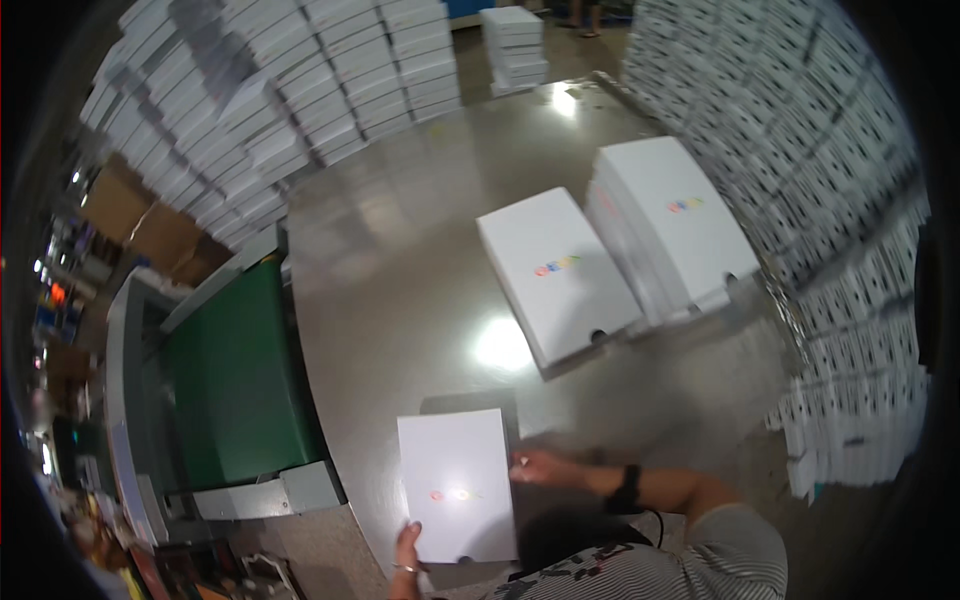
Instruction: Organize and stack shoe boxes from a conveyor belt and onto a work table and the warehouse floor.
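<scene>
A flat white box [457,510] with a small multicoloured print and a dark round notch lies at the near edge of the metal table. At its near left corner is my left hand [407,546], thumb along the side and the other fingers hidden; it grips the box. My right hand [546,468] is beside the box's right side with curled fingers. Something small and pale shows at its fingertips, too small to name. A dark band circles my right wrist.
Two piles of similar boxes, a middle pile [560,285] and a right pile [680,215], stand on the metal table [400,260]. A green conveyor belt [235,385] adjoins the left edge. Tall box stacks [340,60] rise behind, with more stacks [790,130] at right.
</scene>
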{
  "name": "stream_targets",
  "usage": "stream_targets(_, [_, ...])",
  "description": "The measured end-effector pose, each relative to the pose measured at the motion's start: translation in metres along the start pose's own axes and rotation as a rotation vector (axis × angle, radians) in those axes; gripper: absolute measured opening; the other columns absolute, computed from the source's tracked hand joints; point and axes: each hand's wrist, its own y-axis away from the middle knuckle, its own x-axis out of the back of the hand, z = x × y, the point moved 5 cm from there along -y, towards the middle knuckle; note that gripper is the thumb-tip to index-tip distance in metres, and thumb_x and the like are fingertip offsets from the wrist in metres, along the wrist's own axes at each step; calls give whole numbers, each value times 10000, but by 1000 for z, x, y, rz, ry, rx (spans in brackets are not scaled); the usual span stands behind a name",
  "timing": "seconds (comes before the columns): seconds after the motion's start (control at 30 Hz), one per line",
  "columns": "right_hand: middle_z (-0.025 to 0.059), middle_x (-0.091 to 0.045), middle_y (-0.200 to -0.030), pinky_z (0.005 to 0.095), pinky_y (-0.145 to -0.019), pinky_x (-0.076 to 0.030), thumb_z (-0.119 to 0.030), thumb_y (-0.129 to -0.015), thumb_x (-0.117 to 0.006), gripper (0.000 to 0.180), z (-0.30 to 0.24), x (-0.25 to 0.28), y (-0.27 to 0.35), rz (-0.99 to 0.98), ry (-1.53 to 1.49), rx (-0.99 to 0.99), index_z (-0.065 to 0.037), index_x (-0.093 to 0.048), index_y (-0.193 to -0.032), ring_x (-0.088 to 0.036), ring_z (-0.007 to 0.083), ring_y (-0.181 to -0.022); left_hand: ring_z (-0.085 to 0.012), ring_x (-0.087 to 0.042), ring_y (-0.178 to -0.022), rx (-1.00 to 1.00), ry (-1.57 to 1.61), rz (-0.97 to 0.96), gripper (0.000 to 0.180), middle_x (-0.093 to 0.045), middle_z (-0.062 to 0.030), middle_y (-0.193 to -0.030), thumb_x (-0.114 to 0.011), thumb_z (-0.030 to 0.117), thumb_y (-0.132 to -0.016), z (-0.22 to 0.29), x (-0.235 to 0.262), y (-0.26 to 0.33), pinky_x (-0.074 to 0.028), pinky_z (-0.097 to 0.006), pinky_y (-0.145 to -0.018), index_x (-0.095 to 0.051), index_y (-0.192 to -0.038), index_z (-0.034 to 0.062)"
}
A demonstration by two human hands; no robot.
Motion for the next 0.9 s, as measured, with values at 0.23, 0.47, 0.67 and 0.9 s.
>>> stream_targets(0.23, [143, -462, -1089, 301, -836, -367, -282, -765, -528, 538, -4, -63, 27, 110, -555, -174, 15, -338, -1172, -456, 231, -991, -275, -533, -907, -79, 449, -204, 482, -515, -159, -1037, -400, 341, -804, 12, -81, 54, -430, -372, -799, -420, -1110, -31])
stream_targets(0.47, [126, -489, -1074, 322, -811, -382, -414, -709, -537, 561, -95, 6, 79, -66, -954, -289, -29, -448, -1107, -478, 220, -966, -262, -482, -992, -201, 416, -523, 528, -470, -134, -1111, -417, 375, -774, 111, -130, 131, -396, -389, -836, -376, -1161, 19])
stream_targets(0.67, [110, -500, -1062, 313, -852, -386, -333, -731, -556, 530, -220, 105, 131, 157, -867, 44, -1, -419, -1122, -507, 199, -945, -232, -426, -1055, -419, 310, -644, 565, -413, -108, -1184, -431, 344, -784, 229, -203, 191, -362, -328, -868, -285, -1256, 70])
stream_targets(0.9, [119, -483, -1089, 299, -831, -381, -388, -726, -542, 595, -257, 201, 141, 174, -736, 137, 14, -402, -1142, -481, 199, -977, -228, -528, -876, -528, 324, -608, 458, -538, -114, -959, -479, 386, -743, 289, -295, 208, -426, -344, -755, -475, -1020, 21])
